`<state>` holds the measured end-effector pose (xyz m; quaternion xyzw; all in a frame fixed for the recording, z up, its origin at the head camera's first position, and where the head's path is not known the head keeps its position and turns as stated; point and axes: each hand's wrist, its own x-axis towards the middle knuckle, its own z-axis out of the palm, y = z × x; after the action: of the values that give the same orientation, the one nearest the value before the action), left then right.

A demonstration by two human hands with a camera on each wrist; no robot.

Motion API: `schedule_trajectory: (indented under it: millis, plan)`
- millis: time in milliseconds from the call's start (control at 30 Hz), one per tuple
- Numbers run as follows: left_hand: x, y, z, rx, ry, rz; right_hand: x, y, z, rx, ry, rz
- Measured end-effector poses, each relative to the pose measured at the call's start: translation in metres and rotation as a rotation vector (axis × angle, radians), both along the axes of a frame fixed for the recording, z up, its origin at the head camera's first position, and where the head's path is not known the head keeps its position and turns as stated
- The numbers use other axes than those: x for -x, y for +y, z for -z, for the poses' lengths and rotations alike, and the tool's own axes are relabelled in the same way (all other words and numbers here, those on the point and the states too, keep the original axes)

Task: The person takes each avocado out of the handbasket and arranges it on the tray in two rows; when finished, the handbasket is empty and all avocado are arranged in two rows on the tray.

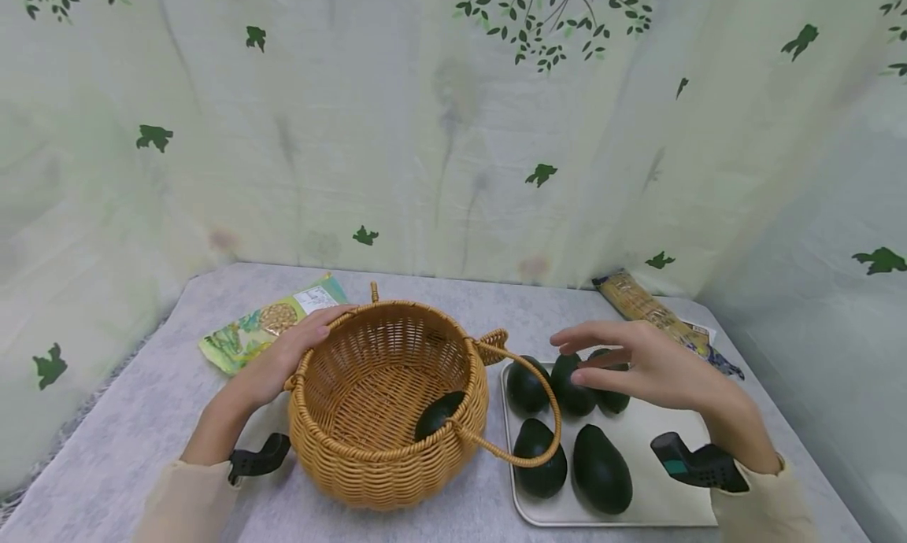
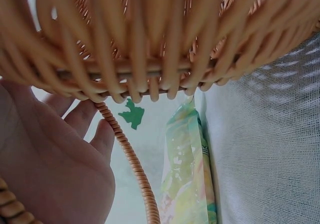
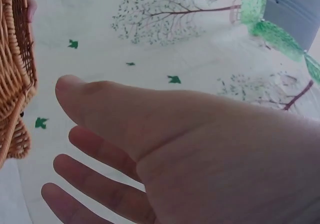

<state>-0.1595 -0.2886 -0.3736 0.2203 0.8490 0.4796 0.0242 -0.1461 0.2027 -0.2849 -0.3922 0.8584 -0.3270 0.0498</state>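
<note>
A round wicker basket (image 1: 386, 472) stands in front of me, with one dark green avocado (image 1: 438, 414) inside near its right wall. My left hand (image 1: 286, 362) rests against the basket's left rim. In the left wrist view its fingers (image 2: 82, 118) lie fairly straight along the outside, by the wicker handle (image 2: 131, 156). My right hand (image 1: 648, 362) hovers over the tray (image 1: 666, 480) with nothing visible in its grasp, fingers apart and slightly bent. Beneath and beside it, several avocados (image 1: 602, 468) lie on the tray. The right wrist view shows the thumb (image 3: 95, 96) apart from the fingers.
A green and yellow food packet (image 1: 272, 319) lies behind the left hand. At the back right is a long packet (image 1: 652, 311) with yellowish contents. The basket's looped handle (image 1: 549, 417) hangs out over the tray's left edge. A leaf-patterned curtain (image 1: 425, 134) encloses the table.
</note>
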Motion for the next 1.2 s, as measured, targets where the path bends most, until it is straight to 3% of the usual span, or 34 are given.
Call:
schedule_trajectory:
  millis: [367,733,1200]
  plan:
    - [0.000,0.000,-0.001,0.006,0.011,0.008,0.011,-0.039,-0.016,0.033,0.017,-0.055]
    - [-0.001,0.001,-0.002,0.004,0.006,0.002,0.014,-0.072,-0.022,0.038,0.055,-0.099]
    - [-0.001,0.001,-0.002,0.003,0.009,0.002,0.017,-0.109,-0.026,-0.015,-0.051,-0.174]
